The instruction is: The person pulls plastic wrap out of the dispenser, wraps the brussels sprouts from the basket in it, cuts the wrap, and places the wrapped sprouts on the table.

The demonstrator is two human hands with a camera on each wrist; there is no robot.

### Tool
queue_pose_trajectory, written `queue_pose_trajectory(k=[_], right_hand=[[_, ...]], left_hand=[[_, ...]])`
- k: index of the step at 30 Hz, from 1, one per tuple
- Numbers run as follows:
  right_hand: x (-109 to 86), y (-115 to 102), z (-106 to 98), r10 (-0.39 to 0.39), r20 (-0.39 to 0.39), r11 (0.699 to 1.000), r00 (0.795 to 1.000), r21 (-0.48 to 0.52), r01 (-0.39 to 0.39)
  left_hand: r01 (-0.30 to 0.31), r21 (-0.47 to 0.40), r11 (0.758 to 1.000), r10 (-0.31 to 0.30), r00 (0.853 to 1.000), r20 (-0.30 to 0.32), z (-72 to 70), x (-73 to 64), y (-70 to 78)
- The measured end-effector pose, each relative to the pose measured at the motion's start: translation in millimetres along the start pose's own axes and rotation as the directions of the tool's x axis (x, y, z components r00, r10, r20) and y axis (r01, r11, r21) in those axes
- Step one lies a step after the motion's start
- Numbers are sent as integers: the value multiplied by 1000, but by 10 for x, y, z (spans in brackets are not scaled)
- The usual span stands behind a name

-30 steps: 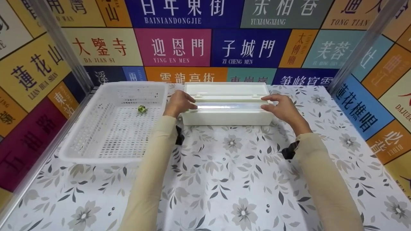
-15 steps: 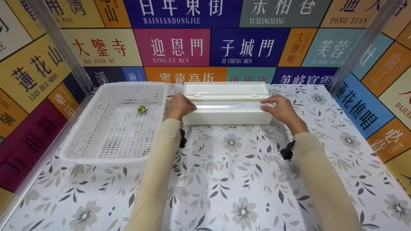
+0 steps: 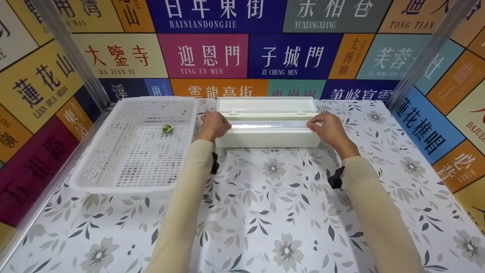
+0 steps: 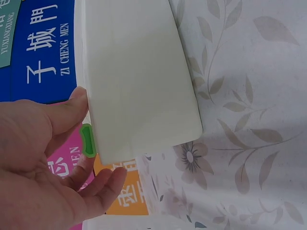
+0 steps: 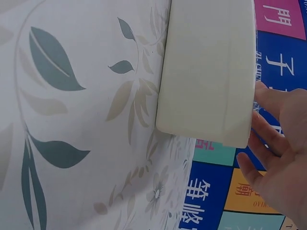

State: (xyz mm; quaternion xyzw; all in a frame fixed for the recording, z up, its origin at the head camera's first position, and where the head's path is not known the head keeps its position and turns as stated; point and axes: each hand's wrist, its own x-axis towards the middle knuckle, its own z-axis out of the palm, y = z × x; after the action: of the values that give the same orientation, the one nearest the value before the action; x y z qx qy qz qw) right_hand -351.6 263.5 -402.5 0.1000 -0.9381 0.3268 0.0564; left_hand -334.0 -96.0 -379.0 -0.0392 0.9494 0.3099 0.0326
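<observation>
A long white cling film box (image 3: 267, 140) stands at the back of the table, its lid (image 3: 265, 104) raised. Along its opening lies the shiny clear cling film (image 3: 269, 125). My left hand (image 3: 213, 126) is at the box's left end, thumb and fingertips pinching the film. At the right end, my right hand (image 3: 329, 130) pinches the film between thumb and index finger. In the left wrist view a green plastic piece (image 4: 87, 140) shows at the box's end beside my fingers. The box's outer wall (image 5: 206, 72) hides most of the film in both wrist views.
To the left stands a white perforated basket (image 3: 85, 159) holding a small green-and-pale vegetable piece (image 3: 167, 129). A floral cloth (image 3: 273, 212) covers the table. Sign-printed panels (image 3: 204, 57) rise behind and at both sides, with clear corner posts.
My right thumb and index finger have come together on the film. My left hand has lowered slightly, bringing its fingertips to the film's left end. Box and basket stay in place.
</observation>
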Motion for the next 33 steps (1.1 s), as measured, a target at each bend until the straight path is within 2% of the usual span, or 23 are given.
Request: queue_pose_trajectory(k=[4,8,11,16,20,23,27,33], right_hand=[[10,-22,-25,28,-4,999,1000,21,-28],[36,-40,-53,44,-7,999,999,27,-44],[54,-56,-60,58,-9,998,998,35,-58],[65,-68,-59,98,-54,992,994,85,-93],[79,-71,-50,110,-95,988,989,122,-98],[99,-86,-45,137,-97,981,986,150,-122],[128,-95,-31,186,-104,969,977,182,-165],[137,-104,-19,201,-109,962,974,210,-175]], left_hand=[[-18,-4,1000,18,1000,-18,7,34,7],[-63,-94,994,55,995,-82,10,76,22],[-87,-172,981,66,990,-124,15,103,30],[-108,-293,950,65,986,-153,51,132,40],[-130,-311,941,72,979,-193,85,159,57],[-131,-319,939,67,976,-206,97,183,49],[-130,-365,922,63,980,-191,112,204,21],[-134,-396,908,61,980,-191,130,211,16]])
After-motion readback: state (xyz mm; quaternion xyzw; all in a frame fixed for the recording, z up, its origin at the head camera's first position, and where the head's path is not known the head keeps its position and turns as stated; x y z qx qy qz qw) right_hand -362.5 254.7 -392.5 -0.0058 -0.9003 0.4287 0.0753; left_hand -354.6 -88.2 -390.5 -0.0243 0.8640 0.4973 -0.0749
